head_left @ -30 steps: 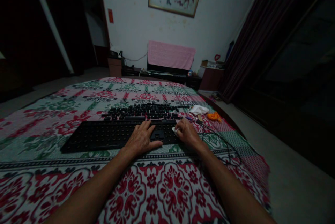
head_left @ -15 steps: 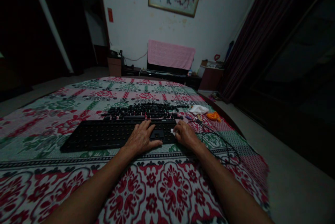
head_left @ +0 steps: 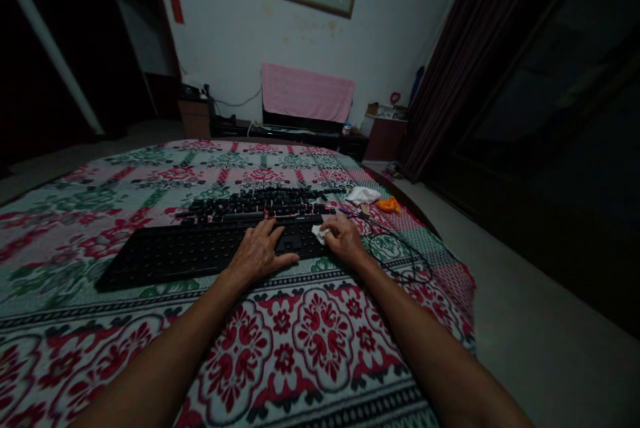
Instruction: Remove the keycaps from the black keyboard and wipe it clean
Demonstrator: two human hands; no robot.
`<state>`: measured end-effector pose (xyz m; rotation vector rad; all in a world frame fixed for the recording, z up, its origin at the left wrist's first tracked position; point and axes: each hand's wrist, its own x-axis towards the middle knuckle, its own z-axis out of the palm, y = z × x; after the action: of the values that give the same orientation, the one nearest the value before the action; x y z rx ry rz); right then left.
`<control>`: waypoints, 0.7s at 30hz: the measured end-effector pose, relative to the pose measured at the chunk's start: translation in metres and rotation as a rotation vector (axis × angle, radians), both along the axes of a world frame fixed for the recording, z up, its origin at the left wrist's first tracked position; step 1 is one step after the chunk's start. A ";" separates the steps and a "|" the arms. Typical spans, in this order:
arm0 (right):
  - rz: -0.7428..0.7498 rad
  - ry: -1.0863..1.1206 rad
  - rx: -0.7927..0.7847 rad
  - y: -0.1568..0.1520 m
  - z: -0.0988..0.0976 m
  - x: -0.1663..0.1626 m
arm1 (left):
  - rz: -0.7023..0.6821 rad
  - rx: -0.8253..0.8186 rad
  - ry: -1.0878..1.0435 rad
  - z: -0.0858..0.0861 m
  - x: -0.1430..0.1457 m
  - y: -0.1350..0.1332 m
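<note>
A black keyboard (head_left: 175,251) with its keycaps off lies across the patterned bed cover. My left hand (head_left: 257,251) rests on it right of the middle, fingers spread and nothing held. At the keyboard's right end, my right hand (head_left: 344,238) pinches a crumpled white tissue (head_left: 320,235) against the surface. The fingers partly hide the tissue. Behind the keyboard, many loose black keycaps (head_left: 280,201) lie in rough rows, and a dark stick-like tool (head_left: 240,217) lies along their near side.
Right of the keycaps are a white wad (head_left: 363,195) and an orange cloth (head_left: 389,205). A black cable (head_left: 405,251) loops over the bed cover (head_left: 280,348) beside my right forearm. The bed's edge drops to the floor on the right.
The view has swung slightly, shifting the scene left and up. More of the tissue now shows at my right fingertips. My left hand stays spread on the keyboard.
</note>
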<state>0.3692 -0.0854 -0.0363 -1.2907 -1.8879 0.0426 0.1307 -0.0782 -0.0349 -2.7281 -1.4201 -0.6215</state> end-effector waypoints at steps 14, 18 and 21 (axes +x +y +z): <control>0.004 -0.192 -0.118 -0.017 0.007 -0.005 | 0.004 0.034 0.025 -0.006 0.000 0.004; 0.075 -0.199 -0.103 -0.015 0.007 0.001 | -0.004 0.038 0.003 -0.007 -0.001 0.005; 0.089 -0.231 -0.101 -0.015 0.007 0.002 | -0.008 0.045 0.010 -0.008 -0.001 0.006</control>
<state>0.3715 -0.1001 -0.0291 -1.3246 -2.1641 0.0370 0.1294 -0.0725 -0.0427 -2.6998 -1.3768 -0.6318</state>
